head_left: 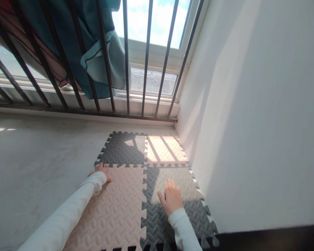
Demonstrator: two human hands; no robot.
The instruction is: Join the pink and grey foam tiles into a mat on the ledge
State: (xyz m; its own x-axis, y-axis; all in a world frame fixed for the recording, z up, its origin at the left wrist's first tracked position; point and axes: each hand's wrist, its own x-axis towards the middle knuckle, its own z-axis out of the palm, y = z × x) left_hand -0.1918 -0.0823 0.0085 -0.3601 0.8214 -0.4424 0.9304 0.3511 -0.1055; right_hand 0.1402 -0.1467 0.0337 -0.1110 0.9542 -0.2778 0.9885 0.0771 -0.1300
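Several interlocking foam mat tiles lie joined on the floor. My left hand [102, 170] rests at the far left corner of the near pink tile [120, 205], by its seam with the far dark grey tile [125, 150]; its fingers are spread apart. My right hand [172, 197] lies flat with fingers stretched out on the near dark grey tile [191, 212], partly in sunlight. Beyond that is a second pink tile [167, 150], striped by bar shadows. Neither hand holds anything. White sleeves cover both forearms.
A white wall [264, 122] runs close along the mat's right side. Ahead stands a dark metal railing [94, 112], with teal cloth [75, 45] hanging behind it before a window. Bare grey floor [42, 167] stretches left. A dark strip [272, 238] lies at the lower right.
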